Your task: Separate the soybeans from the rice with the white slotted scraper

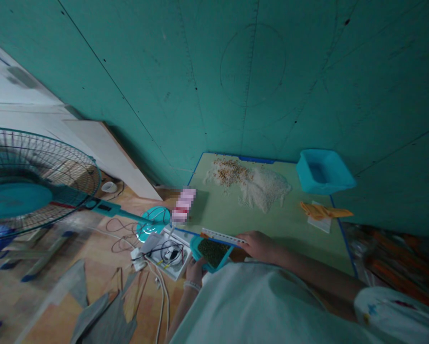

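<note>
My left hand (pixel 195 270) is closed on the near left side of a small teal basin (pixel 196 242) held below the table's front edge. A heap of small green beans (pixel 213 252) lies inside it. My right hand (pixel 258 245) grips one end of a white strip with a row of small holes (pixel 221 236). The strip lies along the table's front edge, just above the basin. Farther back on the pale green tabletop (pixel 217 217) spreads a pile of white grains (pixel 268 187). Yellow-brown beans (pixel 230 172) are scattered over its left part.
A bright blue bin (pixel 325 172) stands at the back right, with an orange cloth or glove (pixel 324 210) before it. A blurred pink item (pixel 184 205) is at the left edge. On the left are a fan (pixel 38 191), a cable box (pixel 169 253) and loose cords.
</note>
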`<move>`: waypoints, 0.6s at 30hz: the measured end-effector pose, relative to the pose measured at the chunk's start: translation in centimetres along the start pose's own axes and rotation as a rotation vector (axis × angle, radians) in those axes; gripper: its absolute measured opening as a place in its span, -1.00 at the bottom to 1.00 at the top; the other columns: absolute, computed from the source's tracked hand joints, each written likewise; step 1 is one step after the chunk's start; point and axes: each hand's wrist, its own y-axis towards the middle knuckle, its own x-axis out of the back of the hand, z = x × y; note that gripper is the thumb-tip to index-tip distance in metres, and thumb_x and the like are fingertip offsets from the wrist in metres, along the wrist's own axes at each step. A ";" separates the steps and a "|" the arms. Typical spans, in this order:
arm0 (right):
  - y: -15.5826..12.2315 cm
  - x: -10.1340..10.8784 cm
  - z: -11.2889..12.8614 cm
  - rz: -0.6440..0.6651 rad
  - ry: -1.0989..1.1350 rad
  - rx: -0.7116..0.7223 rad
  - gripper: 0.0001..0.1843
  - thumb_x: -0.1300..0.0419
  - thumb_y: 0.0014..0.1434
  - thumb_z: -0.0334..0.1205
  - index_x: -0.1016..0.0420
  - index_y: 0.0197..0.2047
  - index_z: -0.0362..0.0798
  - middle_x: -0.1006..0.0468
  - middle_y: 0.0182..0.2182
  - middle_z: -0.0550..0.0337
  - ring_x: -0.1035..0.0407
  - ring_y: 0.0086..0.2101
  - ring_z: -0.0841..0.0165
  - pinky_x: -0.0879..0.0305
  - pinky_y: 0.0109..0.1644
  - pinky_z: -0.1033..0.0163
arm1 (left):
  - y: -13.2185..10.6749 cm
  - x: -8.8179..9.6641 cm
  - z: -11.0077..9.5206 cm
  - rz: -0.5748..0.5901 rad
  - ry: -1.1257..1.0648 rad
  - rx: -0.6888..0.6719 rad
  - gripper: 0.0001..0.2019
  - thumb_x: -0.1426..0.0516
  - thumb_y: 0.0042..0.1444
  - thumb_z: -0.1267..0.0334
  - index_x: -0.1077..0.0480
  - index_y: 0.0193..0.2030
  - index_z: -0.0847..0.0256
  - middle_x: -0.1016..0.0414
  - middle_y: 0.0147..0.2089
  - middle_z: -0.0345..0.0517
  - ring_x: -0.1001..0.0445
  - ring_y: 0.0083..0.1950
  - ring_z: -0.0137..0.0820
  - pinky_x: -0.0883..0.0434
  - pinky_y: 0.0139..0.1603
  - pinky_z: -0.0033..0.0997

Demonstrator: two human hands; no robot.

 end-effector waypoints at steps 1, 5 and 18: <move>-0.2 0.1 -0.2 0.005 0.005 -0.009 -0.66 0.12 0.18 -0.23 -0.44 -0.17 -0.05 -0.53 -0.26 0.08 -0.39 -0.25 0.35 -0.16 -0.24 0.36 | -0.1 0.0 0.0 0.008 -0.027 0.000 -0.83 -0.11 -0.36 0.26 -0.26 -0.51 0.15 -0.23 -0.77 -0.44 -0.22 -0.73 -0.56 -0.24 -0.68 -0.57; -1.1 0.5 -0.8 0.027 0.030 -0.059 -0.67 0.10 0.17 -0.20 -0.45 -0.16 -0.04 -0.53 -0.25 0.08 -0.39 -0.26 0.35 -0.17 -0.23 0.36 | -0.5 0.0 -0.3 0.028 -0.102 -0.001 -0.83 -0.10 -0.35 0.30 -0.28 -0.48 0.16 -0.29 -0.75 -0.44 -0.24 -0.72 -0.56 -0.25 -0.66 -0.57; 0.6 2.7 -3.5 -0.164 0.047 -0.176 -0.66 0.07 0.15 -0.22 -0.43 -0.12 -0.09 -0.55 -0.29 0.02 -0.41 -0.31 0.33 -0.18 -0.30 0.37 | -1.3 -0.1 -1.0 0.020 -0.039 0.009 -0.88 -0.10 -0.30 0.33 -0.27 -0.51 0.18 -0.26 -0.76 -0.45 -0.16 -0.79 -0.60 -0.19 -0.72 -0.59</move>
